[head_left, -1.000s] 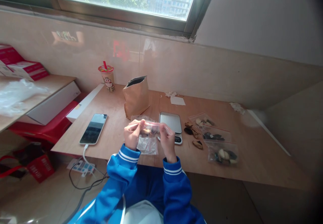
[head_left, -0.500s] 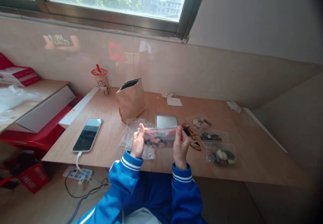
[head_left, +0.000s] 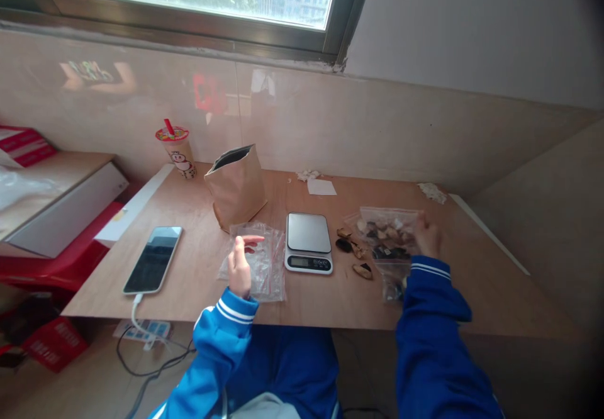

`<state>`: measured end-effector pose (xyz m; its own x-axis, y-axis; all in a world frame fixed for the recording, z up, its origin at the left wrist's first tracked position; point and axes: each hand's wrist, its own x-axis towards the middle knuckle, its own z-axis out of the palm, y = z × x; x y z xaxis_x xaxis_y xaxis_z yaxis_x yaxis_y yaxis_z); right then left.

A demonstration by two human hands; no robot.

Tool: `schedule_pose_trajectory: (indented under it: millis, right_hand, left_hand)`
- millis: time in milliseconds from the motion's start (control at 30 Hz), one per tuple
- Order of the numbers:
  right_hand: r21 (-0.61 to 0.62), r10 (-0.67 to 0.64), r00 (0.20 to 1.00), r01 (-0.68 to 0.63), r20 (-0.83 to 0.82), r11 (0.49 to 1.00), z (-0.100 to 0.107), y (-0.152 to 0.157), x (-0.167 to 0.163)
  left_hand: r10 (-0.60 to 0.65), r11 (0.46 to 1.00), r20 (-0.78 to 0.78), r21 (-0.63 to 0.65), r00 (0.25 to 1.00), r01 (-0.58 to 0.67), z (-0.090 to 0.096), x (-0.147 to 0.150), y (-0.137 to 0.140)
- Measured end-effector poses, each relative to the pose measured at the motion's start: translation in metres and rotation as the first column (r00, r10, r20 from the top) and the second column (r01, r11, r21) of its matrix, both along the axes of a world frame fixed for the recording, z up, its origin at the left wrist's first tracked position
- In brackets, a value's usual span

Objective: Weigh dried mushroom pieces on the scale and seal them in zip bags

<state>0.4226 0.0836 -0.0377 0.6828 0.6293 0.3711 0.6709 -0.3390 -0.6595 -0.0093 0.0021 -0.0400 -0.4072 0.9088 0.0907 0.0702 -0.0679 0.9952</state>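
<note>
Two grips: bare left hand (head_left: 240, 268) loosely spread, bare right hand (head_left: 428, 235) pinching

Along brown wooden table (head_left: 330, 309): white-edged phone with dark screen (head_left: 153, 260), upright brown paper bag (head_left: 237, 187). Next, below the left hand, flat clear plastic bags (head_left: 270, 280), contact hard to tell. Just beside, silver-topped white digital scale (head_left: 309, 233), then curved brown pieces (head_left: 362, 272). Farthest right, held by its right edge, clear plastic zip bag of brown chunks (head_left: 389, 230), overlapping other filled bags (head_left: 392, 282).
</note>
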Motion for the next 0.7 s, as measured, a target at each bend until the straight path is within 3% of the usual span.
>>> schedule_pose_trajectory:
  millis: [67, 133, 200, 267, 333, 367, 433, 533, 700]
  right_hand:
    - [0.005, -0.093, 0.996, 0.092, 0.019, 0.996, -0.010, 0.000, -0.015]
    - [0.080, -0.097, 0.991, 0.089, 0.096, 0.993, -0.024, -0.007, -0.043]
    - [0.083, 0.131, 0.958, -0.157, 0.256, 0.984, -0.039, -0.018, -0.074]
    - [-0.119, 0.484, 0.788, -0.477, 0.382, 0.871, -0.054, -0.027, -0.099]
    - [-0.323, 0.660, 0.631, -0.577, 0.408, 0.750, -0.068, -0.032, -0.114]
    - [-0.386, 0.685, 0.603, -0.565, 0.410, 0.729, -0.074, -0.033, -0.118]
    - [-0.454, 0.677, 0.611, -0.506, 0.411, 0.733, -0.083, -0.031, -0.119]
    - [-0.491, 0.643, 0.659, -0.442, 0.390, 0.751, -0.092, -0.024, -0.109]
    - [-0.340, 0.621, 0.703, -0.522, 0.348, 0.782, -0.083, -0.006, -0.101]
  left_hand:
    - [0.062, 0.997, -0.013, 0.038, 0.998, -0.062, -0.006, -0.005, 0.005]
    - [0.117, 0.991, -0.030, 0.063, 0.993, -0.115, -0.011, -0.009, 0.009]
    - [0.196, 0.977, -0.051, 0.090, 0.979, -0.191, -0.016, -0.013, 0.014]
    - [0.286, 0.954, -0.070, 0.119, 0.956, -0.277, -0.023, -0.020, 0.019]
    - [0.356, 0.928, -0.100, 0.150, 0.929, -0.340, -0.033, -0.032, 0.025]
    - [0.375, 0.921, -0.122, 0.163, 0.919, -0.354, -0.038, -0.039, 0.029]
    - [0.358, 0.929, -0.196, 0.171, 0.913, -0.328, -0.049, -0.056, 0.038]
    - [0.235, 0.971, -0.270, 0.101, 0.934, -0.215, -0.062, -0.078, 0.058]
    - [-0.015, 0.996, -0.180, 0.089, 0.984, 0.032, -0.078, -0.086, 0.090]
